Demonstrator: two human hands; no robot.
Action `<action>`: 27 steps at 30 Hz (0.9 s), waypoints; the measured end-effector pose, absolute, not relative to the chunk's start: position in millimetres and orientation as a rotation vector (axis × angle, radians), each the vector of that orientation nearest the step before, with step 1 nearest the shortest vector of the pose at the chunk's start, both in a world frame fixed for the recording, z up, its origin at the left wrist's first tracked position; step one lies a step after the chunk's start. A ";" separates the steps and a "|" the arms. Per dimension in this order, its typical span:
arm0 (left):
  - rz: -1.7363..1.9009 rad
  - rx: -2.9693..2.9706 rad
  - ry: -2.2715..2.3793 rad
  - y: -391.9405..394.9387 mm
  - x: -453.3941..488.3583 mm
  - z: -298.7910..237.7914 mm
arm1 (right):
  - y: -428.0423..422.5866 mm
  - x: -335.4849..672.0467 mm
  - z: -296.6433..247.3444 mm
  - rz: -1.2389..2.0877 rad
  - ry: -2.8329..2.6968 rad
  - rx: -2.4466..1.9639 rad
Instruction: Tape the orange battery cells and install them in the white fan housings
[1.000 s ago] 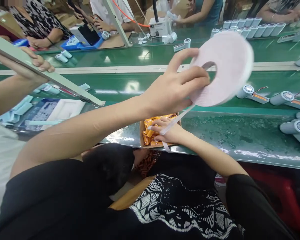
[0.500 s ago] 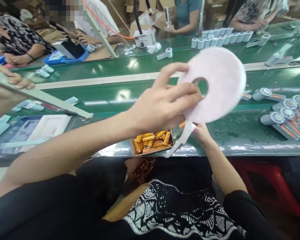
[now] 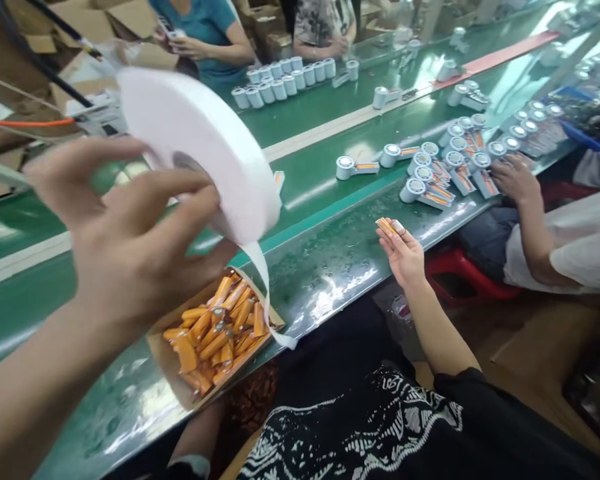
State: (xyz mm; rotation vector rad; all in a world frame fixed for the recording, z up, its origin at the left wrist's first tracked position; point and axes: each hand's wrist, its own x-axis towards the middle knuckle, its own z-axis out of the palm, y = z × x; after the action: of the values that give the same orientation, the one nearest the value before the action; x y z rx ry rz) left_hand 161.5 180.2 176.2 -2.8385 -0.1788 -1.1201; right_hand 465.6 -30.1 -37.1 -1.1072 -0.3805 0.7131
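Observation:
My left hand (image 3: 130,233) is raised at the left, its fingers closed on a large roll of white tape (image 3: 240,160) near the core. From the roll's lower edge a loose strip of tape (image 3: 264,280) hangs down past the corner of a cardboard box (image 3: 170,381). Heaped in that box are small orange-wrapped batteries (image 3: 220,337). Farther right, above the bench edge, my right hand (image 3: 405,259) holds an orange battery (image 3: 387,227) between thumb and fingers. A small white piece, apparently tape, shows at its fingertips (image 3: 399,227).
Pale blue fan-like parts with orange batteries in their handles (image 3: 433,187) lie grouped on the bench at right, near a co-worker's hand (image 3: 517,179). More pale blue parts (image 3: 285,83) stand in rows across the green belt (image 3: 320,160). A red stool (image 3: 460,273) is below.
My view has swung right. My right hand has moved away from the tape roll to the right with the battery. The roll stays in my left hand, its strip dangling.

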 end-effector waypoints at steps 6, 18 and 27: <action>-0.393 -3.001 0.216 141.0 236.2 84.9 | -52.9 440.2 4.0 0.601 -0.761 -1.179; -0.425 -2.992 0.346 130.1 250.3 42.6 | -80.5 473.0 14.1 0.594 -0.768 -1.479; -0.319 -2.920 0.558 122.6 246.2 39.0 | -73.0 477.2 31.4 0.437 -1.341 -1.788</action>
State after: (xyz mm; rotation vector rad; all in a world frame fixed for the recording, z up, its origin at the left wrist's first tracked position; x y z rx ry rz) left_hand 246.2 122.6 39.0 -2.9198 0.5584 -0.3186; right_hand 477.2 -73.0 31.4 -1.7885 -1.3407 0.4369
